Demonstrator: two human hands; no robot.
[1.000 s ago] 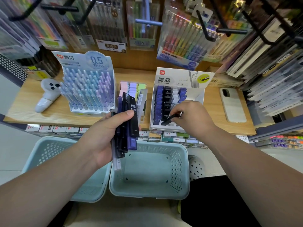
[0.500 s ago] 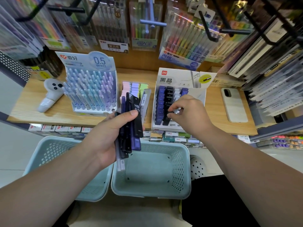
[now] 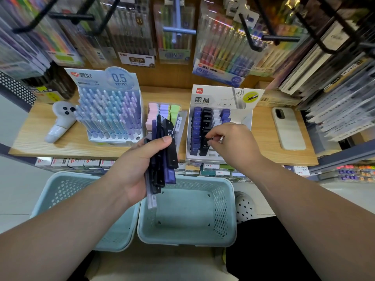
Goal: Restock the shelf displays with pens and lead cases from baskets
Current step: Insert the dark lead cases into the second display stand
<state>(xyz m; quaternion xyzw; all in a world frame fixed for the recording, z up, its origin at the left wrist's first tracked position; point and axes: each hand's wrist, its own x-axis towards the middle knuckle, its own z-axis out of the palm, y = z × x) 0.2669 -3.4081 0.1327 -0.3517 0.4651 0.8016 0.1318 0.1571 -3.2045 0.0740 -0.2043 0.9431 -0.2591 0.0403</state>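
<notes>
My left hand (image 3: 140,169) grips a fanned bundle of lead cases (image 3: 164,155), black, purple and clear, held upright in front of the shelf. My right hand (image 3: 233,142) pinches the top of a black lead case (image 3: 207,138) standing in the black row of the white lead case display (image 3: 219,122), whose rows hold purple, black and white cases. Left of it a pen display (image 3: 109,114) marked 0.5 mm holds several pastel pens. Below the shelf sit two pale green baskets, one on the right (image 3: 188,211) and one on the left (image 3: 67,191).
A tray of pastel erasers (image 3: 164,110) stands between the two displays on the wooden shelf (image 3: 261,151). A white phone (image 3: 288,128) lies at the right, a white controller (image 3: 60,122) at the left. Hanging pen packs on black hooks (image 3: 251,37) crowd overhead.
My right hand carried a black lead case from over the display's front edge into the black row and now pinches its top. The left hand with its bundle stayed almost still.
</notes>
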